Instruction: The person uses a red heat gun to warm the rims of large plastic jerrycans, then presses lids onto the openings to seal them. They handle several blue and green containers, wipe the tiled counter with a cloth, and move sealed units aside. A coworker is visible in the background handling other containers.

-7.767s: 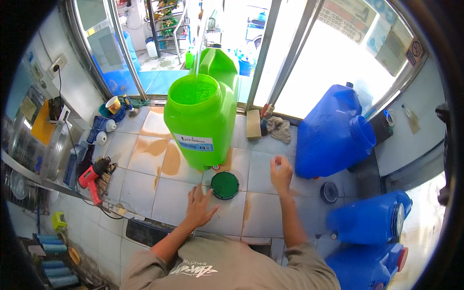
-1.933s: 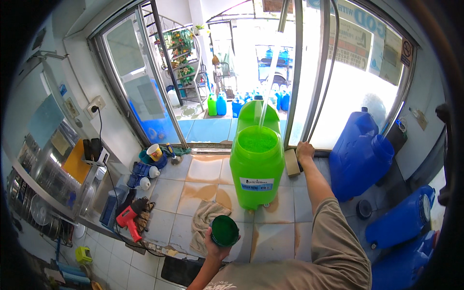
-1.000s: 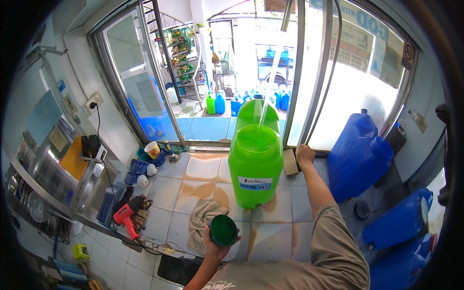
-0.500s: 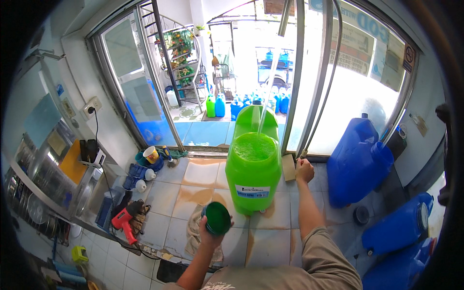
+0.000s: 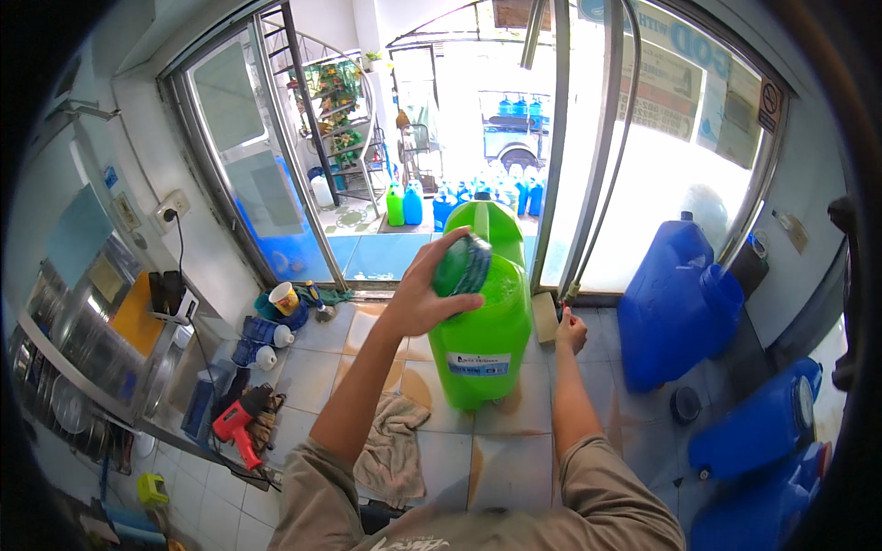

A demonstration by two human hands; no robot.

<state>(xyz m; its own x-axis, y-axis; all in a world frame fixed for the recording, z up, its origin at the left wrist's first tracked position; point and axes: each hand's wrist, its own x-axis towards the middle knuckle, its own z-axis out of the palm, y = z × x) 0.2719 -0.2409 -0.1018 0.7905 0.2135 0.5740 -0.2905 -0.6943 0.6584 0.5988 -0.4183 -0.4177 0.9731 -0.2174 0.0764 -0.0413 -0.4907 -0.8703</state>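
My left hand [image 5: 439, 289] grips a dark green round lid [image 5: 462, 266] tilted above the open mouth of the green jug [image 5: 482, 367], which holds water. My right hand [image 5: 571, 331] is closed on a small valve handle below a brass fitting [image 5: 572, 292] on a thin vertical line, right of the jug. A cardboard-coloured block [image 5: 545, 320] sits between that hand and the jug. A beige cloth [image 5: 390, 450] lies beneath my left forearm. A metal pipe [image 5: 531, 32] hangs in the doorway, with no stream visible from it.
A large blue jug [image 5: 671, 312] stands right, with blue containers [image 5: 744, 432] and a dark cap [image 5: 685, 404] nearer me. A red heat gun [image 5: 239, 422] with cord lies left, near bottles [image 5: 257, 347] and cups [image 5: 283, 298]. The glass door [image 5: 253, 184] opens onto several jugs outside.
My left hand has raised and turned the lid from near the cloth to the jug's mouth. The water stream has stopped. My right hand has shifted slightly lower.
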